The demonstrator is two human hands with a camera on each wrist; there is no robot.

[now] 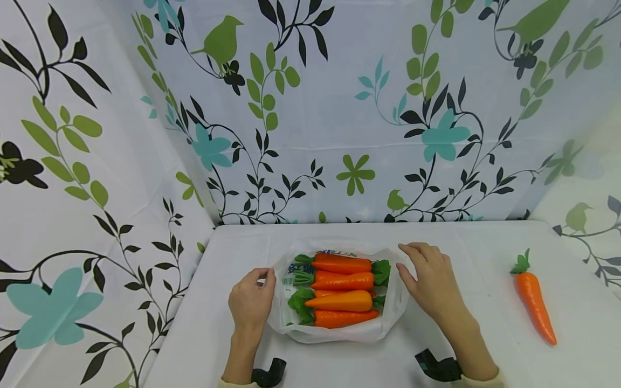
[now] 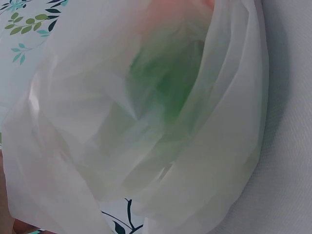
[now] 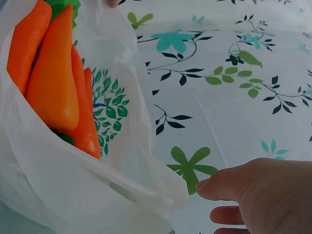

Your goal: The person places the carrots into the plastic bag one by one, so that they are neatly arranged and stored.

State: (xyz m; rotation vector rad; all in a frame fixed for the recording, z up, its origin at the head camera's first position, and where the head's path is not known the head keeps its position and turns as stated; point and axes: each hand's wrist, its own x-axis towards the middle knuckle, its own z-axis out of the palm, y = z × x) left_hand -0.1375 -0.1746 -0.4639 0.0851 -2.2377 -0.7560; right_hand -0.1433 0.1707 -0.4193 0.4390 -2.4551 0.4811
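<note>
A white plastic bag (image 1: 395, 315) lies on the table with its mouth spread wide. Several orange carrots (image 1: 344, 300) with green tops sit side by side inside it. My left hand (image 1: 251, 299) pinches the bag's left rim between thumb and forefinger. In the left wrist view the bag's side (image 2: 73, 146) fills most of the picture, green showing through it. At the bag's right rim is my right hand (image 1: 432, 280), fingers loosely spread and thumb pointing at the plastic. The right wrist view shows a small gap between the thumb (image 3: 219, 185) and the bag's edge (image 3: 173, 187).
A single carrot (image 1: 535, 306) lies apart on the white table (image 1: 480, 258), to the right of my right hand. Patterned cloth (image 1: 310, 134) with birds and leaves hangs behind the table and along the left. Black wrist mounts (image 1: 439, 366) sit near both wrists.
</note>
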